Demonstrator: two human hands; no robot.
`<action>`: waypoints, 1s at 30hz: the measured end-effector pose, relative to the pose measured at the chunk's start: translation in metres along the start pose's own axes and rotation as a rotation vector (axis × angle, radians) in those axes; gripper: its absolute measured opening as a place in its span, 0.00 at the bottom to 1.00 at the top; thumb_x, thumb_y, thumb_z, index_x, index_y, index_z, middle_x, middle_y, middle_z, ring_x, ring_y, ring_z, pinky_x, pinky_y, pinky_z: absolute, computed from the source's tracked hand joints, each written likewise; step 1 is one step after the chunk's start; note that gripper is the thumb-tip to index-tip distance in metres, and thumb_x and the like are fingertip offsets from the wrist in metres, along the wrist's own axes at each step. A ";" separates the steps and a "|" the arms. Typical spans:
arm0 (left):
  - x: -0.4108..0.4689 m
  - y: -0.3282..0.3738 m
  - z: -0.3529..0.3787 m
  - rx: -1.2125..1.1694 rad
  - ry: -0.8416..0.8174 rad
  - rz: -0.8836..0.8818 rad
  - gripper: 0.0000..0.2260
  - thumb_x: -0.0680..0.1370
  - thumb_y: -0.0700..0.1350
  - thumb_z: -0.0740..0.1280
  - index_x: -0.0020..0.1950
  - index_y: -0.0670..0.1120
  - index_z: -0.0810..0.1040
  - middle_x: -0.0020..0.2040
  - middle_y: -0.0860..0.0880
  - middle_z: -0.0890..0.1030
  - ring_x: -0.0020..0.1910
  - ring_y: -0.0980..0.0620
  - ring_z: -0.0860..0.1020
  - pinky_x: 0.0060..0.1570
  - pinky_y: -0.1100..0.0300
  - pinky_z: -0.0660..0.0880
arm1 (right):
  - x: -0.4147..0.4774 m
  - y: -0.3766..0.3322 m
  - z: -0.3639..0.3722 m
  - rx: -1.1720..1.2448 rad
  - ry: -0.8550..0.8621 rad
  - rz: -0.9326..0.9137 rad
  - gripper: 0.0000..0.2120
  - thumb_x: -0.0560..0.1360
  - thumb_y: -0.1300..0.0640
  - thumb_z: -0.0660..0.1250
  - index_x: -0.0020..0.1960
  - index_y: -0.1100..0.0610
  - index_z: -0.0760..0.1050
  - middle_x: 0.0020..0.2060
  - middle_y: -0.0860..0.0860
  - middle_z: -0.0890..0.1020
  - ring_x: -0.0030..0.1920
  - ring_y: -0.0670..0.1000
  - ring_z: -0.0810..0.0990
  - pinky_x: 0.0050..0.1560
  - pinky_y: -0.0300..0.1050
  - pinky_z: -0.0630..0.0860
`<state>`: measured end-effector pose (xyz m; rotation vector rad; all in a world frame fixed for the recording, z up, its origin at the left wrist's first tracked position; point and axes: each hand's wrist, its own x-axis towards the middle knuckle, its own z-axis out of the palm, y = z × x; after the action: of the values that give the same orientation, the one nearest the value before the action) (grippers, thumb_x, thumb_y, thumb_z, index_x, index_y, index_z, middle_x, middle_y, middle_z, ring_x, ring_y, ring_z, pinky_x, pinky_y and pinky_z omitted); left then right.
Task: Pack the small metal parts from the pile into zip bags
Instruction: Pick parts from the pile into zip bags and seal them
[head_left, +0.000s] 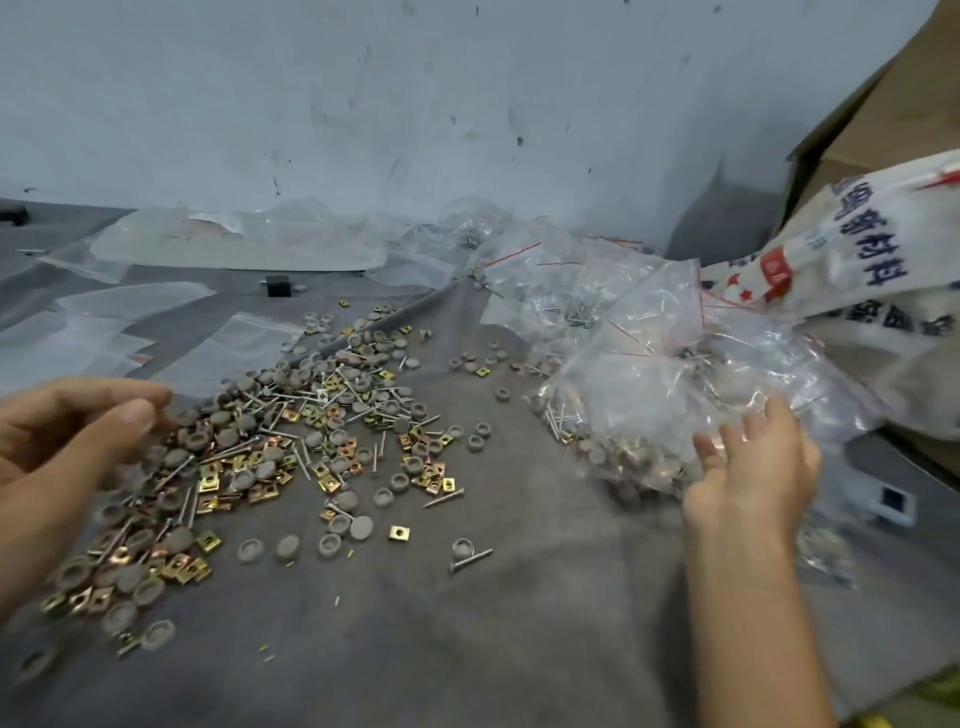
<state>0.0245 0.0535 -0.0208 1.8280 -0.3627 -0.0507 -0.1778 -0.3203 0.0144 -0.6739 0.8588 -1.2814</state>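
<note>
A pile of small metal parts (291, 431) lies spread on the grey cloth: brass square nuts, grey round caps and long screws. My left hand (78, 421) hovers over the pile's left side, fingers loosely curled with thumb near the fingertips; whether it holds a part is hidden by blur. My right hand (753, 467) reaches out at the right, fingers spread and relaxed, touching the near side of a heap of filled zip bags (649, 395). Empty clear zip bags (228, 348) lie flat behind the pile at the left.
More clear bags (249, 239) lie along the scuffed white wall. A white woven sack with blue print (857, 270) and a cardboard box (893, 104) stand at the right. A small black block (278, 286) sits behind the pile. Loose caps and a screw (470, 560) lie scattered near me.
</note>
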 end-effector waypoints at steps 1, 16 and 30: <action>0.001 0.000 0.001 0.021 0.017 0.003 0.18 0.84 0.36 0.57 0.42 0.51 0.80 0.31 0.60 0.81 0.29 0.62 0.77 0.30 0.71 0.73 | 0.004 0.001 -0.002 -0.006 0.016 -0.007 0.17 0.82 0.53 0.65 0.69 0.52 0.70 0.61 0.51 0.78 0.58 0.48 0.79 0.46 0.41 0.78; 0.058 -0.061 -0.067 0.913 0.125 -0.208 0.25 0.82 0.52 0.63 0.78 0.46 0.67 0.76 0.42 0.70 0.74 0.40 0.68 0.73 0.46 0.63 | -0.078 0.059 0.026 -0.664 -1.151 -0.203 0.10 0.79 0.58 0.69 0.50 0.44 0.85 0.45 0.46 0.87 0.44 0.42 0.84 0.45 0.33 0.77; 0.124 -0.043 0.005 0.779 0.250 -0.141 0.06 0.80 0.45 0.69 0.52 0.45 0.83 0.54 0.44 0.83 0.56 0.43 0.79 0.58 0.46 0.78 | -0.096 0.074 0.028 -0.713 -1.275 -0.158 0.11 0.78 0.56 0.70 0.49 0.39 0.84 0.44 0.52 0.87 0.49 0.56 0.83 0.54 0.55 0.80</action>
<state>0.1505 0.0252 -0.0437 2.5918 -0.0669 0.2537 -0.1212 -0.2133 -0.0158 -1.8619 0.1357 -0.4021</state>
